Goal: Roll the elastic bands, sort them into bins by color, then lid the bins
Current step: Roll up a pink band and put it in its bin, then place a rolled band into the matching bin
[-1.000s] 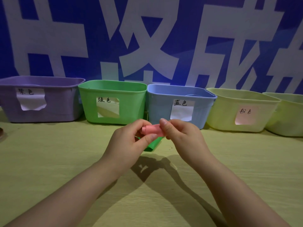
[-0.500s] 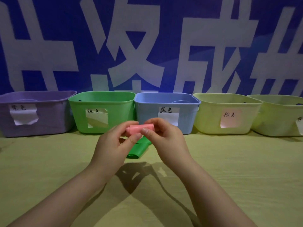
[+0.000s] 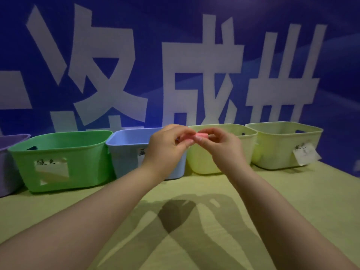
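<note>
A rolled pink elastic band (image 3: pixel 200 136) is pinched between both hands, held in the air at the near left rim of the pale yellow bin (image 3: pixel 202 164). My left hand (image 3: pixel 167 149) grips its left end and my right hand (image 3: pixel 222 147) grips its right end. Along the wall stand a purple bin (image 3: pixel 9 164), a green bin (image 3: pixel 64 152), a blue bin (image 3: pixel 128 139) and a second pale yellow bin (image 3: pixel 280 141) at the far right. My hands hide the labels of the blue and first yellow bins.
The bins stand in a row at the back of a light wooden table (image 3: pixel 194 221), against a blue wall with large white characters. A paper label (image 3: pixel 304 154) hangs off the far-right bin. No lids are in view.
Both hands have risen and moved right with the pink roll, from in front of the blue bin to the first yellow bin's rim. The green band on the table has left the view.
</note>
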{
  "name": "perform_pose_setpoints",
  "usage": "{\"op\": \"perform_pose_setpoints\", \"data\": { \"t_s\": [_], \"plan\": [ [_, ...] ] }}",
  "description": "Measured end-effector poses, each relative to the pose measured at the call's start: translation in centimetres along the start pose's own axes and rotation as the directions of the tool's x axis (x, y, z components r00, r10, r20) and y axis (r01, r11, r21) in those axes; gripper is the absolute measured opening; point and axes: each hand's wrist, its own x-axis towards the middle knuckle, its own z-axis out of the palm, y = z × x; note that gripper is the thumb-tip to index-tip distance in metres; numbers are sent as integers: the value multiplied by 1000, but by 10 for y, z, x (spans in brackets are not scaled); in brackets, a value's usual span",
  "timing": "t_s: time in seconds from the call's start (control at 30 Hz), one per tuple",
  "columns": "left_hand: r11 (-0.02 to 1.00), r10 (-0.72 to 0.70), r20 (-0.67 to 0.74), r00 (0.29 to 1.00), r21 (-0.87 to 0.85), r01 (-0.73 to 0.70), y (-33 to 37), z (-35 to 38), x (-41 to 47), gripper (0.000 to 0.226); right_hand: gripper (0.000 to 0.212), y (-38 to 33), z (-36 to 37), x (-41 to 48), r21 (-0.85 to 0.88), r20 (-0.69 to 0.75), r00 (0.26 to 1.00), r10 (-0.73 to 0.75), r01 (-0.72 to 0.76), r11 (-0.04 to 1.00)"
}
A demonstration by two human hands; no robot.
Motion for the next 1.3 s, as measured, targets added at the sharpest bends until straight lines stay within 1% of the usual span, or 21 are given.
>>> {"op": "perform_pose_setpoints", "data": {
  "t_s": [0.13, 0.27, 0.43, 0.5, 0.63, 0.73, 0.87, 0.97, 1.0, 1.1, 1.17, 1.3],
  "plan": [
    [998, 40, 61, 997, 43, -43, -4, 56, 34, 15, 18, 38, -32, 36, -135, -88, 996, -13, 1, 991],
    [994, 64, 80, 995, 88, -71, -15, 97, 60, 15, 27, 68, -47, 67, -226, -112, 994, -16, -10, 974],
    [992, 81, 73, 994, 95, -88, -33, 123, 79, 15, 27, 95, -47, 99, -339, -153, 986, -64, 8, 941],
    [988, 63, 89, 994, 133, -74, -39, 131, 87, 16, 28, 101, -45, 111, -405, -163, 984, -68, -4, 914],
    [963, -68, 186, 980, 270, 15, -43, 137, 95, 31, 26, 106, -46, 125, -554, -146, 989, 5, -86, 828],
    [959, -99, 174, 980, 280, 47, -49, 127, 90, 33, 28, 101, -44, 120, -616, -142, 990, 23, -107, 780],
    [973, -69, 108, 992, 226, 43, -52, 102, 65, 26, 26, 91, -33, 100, -566, -162, 986, -35, -64, 822],
    [969, -17, 86, 996, 247, -5, -50, 79, 37, 18, 23, 78, -15, 71, -512, -123, 991, -58, -13, 859],
    [968, -18, 77, 997, 252, -2, -49, 71, 28, 16, 22, 73, -8, 60, -501, -96, 993, -63, 6, 866],
    [975, -78, 35, 996, 211, 69, -38, 43, 6, 12, 21, 53, 15, 30, -447, 25, 998, -56, 62, 892],
    [976, -104, 9, 995, 196, 100, -30, 24, -6, 11, 21, 37, 30, 12, -393, 80, 995, -61, 88, 915],
    [968, -143, -46, 989, 202, 150, -24, -18, -36, 10, 22, 8, 58, -27, -302, 107, 992, -71, 100, 948]
  ]
}}
